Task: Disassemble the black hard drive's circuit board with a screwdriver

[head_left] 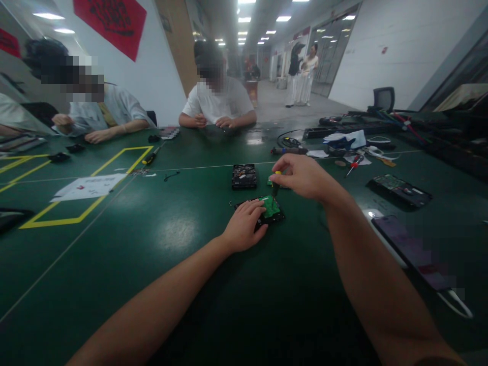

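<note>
A hard drive lies on the green table before me, its green circuit board facing up. Across its left side, my left hand grips it, fingers on top and thumb along the near edge. My right hand pinches the yellow top of a screwdriver, held upright with its shaft pointing down at the board. Whether the tip sits in a screw is too small to tell. Just behind is a second black hard drive. Another green board is partly hidden by my right hand.
To the right are a drive with exposed board, a phone with a white cable and a red screwdriver. Tools and cables clutter the back right. A paper sheet and another screwdriver lie left. Two people sit opposite.
</note>
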Demonstrator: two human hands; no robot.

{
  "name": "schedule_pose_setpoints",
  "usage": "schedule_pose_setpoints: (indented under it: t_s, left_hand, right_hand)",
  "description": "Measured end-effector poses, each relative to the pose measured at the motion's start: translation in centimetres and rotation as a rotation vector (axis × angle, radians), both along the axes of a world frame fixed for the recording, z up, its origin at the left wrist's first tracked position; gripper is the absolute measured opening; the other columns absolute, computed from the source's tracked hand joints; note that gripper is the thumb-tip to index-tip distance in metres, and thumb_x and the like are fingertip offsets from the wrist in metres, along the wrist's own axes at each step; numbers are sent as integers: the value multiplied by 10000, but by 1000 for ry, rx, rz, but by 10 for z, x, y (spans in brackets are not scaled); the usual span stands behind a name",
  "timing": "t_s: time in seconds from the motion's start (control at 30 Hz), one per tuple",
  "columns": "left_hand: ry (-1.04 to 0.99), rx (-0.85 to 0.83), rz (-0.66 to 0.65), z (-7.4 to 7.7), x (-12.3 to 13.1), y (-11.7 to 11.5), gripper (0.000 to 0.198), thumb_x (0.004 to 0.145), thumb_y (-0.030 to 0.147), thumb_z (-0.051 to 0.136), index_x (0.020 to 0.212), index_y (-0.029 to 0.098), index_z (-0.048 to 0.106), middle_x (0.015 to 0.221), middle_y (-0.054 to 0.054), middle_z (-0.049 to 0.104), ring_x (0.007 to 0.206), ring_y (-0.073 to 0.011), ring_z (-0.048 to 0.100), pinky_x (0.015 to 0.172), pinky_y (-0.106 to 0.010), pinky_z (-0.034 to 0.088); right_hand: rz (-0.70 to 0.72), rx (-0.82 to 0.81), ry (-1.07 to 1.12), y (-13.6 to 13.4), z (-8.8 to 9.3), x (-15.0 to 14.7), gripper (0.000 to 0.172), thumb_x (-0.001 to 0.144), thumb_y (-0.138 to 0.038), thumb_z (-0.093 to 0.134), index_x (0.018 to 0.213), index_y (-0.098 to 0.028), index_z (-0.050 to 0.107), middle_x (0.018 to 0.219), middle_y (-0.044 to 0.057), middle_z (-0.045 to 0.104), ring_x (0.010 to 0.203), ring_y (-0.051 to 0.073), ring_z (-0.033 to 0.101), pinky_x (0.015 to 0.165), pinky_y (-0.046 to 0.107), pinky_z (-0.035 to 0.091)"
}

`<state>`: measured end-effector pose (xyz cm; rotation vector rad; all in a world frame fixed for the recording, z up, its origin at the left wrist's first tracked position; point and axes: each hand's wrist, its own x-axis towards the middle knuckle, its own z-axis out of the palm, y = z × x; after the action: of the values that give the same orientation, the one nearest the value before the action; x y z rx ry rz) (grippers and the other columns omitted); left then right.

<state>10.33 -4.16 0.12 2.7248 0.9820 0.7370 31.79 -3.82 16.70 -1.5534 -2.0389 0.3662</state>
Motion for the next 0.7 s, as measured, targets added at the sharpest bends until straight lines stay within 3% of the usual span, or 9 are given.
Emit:
schedule_pose_setpoints:
  t_s: [0.37, 0.53, 0.7]
  left_hand:
    - [17, 2, 3, -1, 0, 0, 440, 941, 364, 642, 1334, 180, 572, 1504, -149, 567, 1453, -332, 476, 1238, -559, 360]
    - [2, 11, 1, -1, 0, 1, 438, 937, 358, 647, 1333, 186, 570, 1501, -145, 569, 1453, -328, 478, 1238, -554, 362]
    - [3, 7, -2, -2, -1, 0, 440, 935, 350, 647, 1333, 180, 573, 1498, -147, 571, 1453, -330, 476, 1238, -553, 362]
  right_hand:
    - [96, -51, 62, 3, -2, 0, 196, 874, -251, 676, 1027, -187, 781, 919, 75, 778, 762, 201, 693, 717, 320, 524]
    - [114, -37, 51, 2, -2, 0, 187, 920, -305, 645, 959, -190, 787, 910, 70, 779, 754, 192, 690, 716, 311, 518]
    - [93, -5, 59, 1, -1, 0, 218, 903, -237, 644, 1074, -186, 771, 983, 79, 784, 782, 195, 697, 747, 313, 523]
